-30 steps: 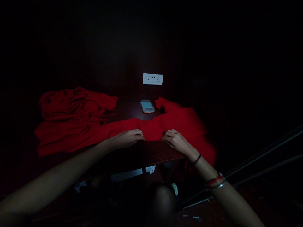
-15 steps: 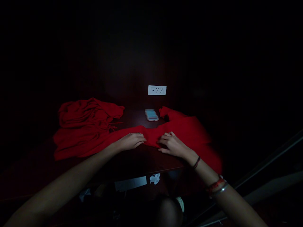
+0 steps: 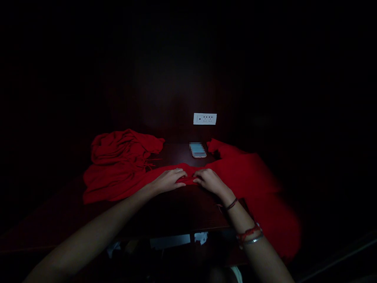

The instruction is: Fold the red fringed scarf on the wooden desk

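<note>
No text, brand or number is readable. The screen of the phone (image 3: pixel 198 150) near centre is pixelated; the socket plate (image 3: pixel 205 119), toward one o'clock, bears no legible lettering.

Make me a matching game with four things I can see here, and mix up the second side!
1. phone
2. wall socket
3. ring
4. cloth

A. worn on the left hand
B. bright red
C. has a pale blue screen
D. white, with little holes

Right pairs: 1-C, 2-D, 3-A, 4-B
</note>
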`<state>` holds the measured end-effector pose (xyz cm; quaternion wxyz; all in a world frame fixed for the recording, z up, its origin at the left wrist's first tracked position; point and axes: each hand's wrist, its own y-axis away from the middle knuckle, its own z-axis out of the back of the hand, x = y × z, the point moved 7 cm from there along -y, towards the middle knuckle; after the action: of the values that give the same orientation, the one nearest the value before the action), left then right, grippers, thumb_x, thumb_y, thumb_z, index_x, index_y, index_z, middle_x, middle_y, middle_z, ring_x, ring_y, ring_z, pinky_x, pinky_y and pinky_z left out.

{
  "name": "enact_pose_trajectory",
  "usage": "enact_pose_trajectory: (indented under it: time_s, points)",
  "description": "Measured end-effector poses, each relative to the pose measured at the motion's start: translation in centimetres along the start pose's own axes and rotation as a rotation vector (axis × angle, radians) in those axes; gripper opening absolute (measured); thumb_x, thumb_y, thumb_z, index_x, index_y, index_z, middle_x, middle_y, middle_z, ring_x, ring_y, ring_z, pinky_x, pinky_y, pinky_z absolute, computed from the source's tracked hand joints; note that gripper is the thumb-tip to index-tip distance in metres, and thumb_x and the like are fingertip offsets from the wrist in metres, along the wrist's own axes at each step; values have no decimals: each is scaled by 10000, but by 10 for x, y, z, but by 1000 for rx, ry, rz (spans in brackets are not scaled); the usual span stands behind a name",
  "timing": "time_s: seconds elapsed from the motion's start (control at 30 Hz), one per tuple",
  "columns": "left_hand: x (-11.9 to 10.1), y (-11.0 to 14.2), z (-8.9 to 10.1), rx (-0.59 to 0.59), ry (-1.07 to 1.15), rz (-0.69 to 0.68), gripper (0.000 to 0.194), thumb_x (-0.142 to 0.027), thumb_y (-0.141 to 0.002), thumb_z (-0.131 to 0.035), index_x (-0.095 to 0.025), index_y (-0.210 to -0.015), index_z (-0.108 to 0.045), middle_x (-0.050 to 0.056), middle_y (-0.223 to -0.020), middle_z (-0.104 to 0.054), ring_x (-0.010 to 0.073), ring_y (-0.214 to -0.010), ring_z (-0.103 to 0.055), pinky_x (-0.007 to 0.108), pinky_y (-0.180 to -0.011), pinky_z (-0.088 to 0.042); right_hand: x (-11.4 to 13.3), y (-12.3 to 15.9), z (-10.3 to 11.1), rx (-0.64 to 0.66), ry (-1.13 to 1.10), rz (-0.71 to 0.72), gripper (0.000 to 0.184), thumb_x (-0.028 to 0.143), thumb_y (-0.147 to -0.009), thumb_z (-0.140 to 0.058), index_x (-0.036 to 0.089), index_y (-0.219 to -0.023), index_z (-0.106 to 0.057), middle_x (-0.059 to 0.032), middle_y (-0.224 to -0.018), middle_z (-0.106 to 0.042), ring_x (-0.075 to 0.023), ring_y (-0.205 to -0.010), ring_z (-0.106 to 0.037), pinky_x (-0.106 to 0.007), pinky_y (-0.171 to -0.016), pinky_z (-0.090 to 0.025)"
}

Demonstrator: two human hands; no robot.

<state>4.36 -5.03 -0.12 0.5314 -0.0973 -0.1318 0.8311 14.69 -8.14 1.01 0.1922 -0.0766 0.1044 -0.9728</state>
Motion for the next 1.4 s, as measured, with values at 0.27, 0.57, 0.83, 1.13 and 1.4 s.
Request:
enact_pose_trajectory:
  time_s: [0.27,0.57,0.83,1.13,1.4]
  points:
    - [11,3,17,-57,-171,110,296,-101,-771,-370,-169,-1034,-487,60,-1019,-488,153,-921,-470,248,-819,-378,-18,-1,7,-136,-69,14,273,299,-845,-367,168,-849,-607,-58,-839,-637,-136,-789,-563,-204,-679,-356]
    - [49,16,47,-58,-404,361,500,-48,-671,-390,-209,-1143,-425,60,-1051,-469,198,-956,-454,308,-832,-375,-42,3,17,-209,74,-262,283,321,-844,-346,184,-817,-592,-61,-804,-635,-146,-741,-561,-212,-601,-336]
    - [130,109,79,150,-342,690,608,-246,-652,-516,-223,-1231,-332,79,-1194,-410,235,-1014,-454,305,-778,-412,-55,9,23,-245,112,-400,263,320,-839,-352,191,-807,-579,-59,-812,-632,-154,-750,-561,-216,-571,-328]
    - [207,190,226,-140,-296,1104,362,-238,-782,-296,-127,-1092,-447,40,-993,-554,165,-852,-544,279,-720,-437,-65,8,20,-221,63,-420,260,304,-839,-349,183,-865,-578,-64,-848,-623,-150,-795,-551,-209,-617,-343]
    - [114,131,59,394,-193,665,630,-333,-689,-512,-191,-1261,-289,109,-1160,-462,213,-1022,-468,291,-826,-387,-57,7,20,-262,-13,-283,222,234,-815,-394,173,-924,-578,-58,-904,-598,-145,-822,-529,-207,-671,-360]
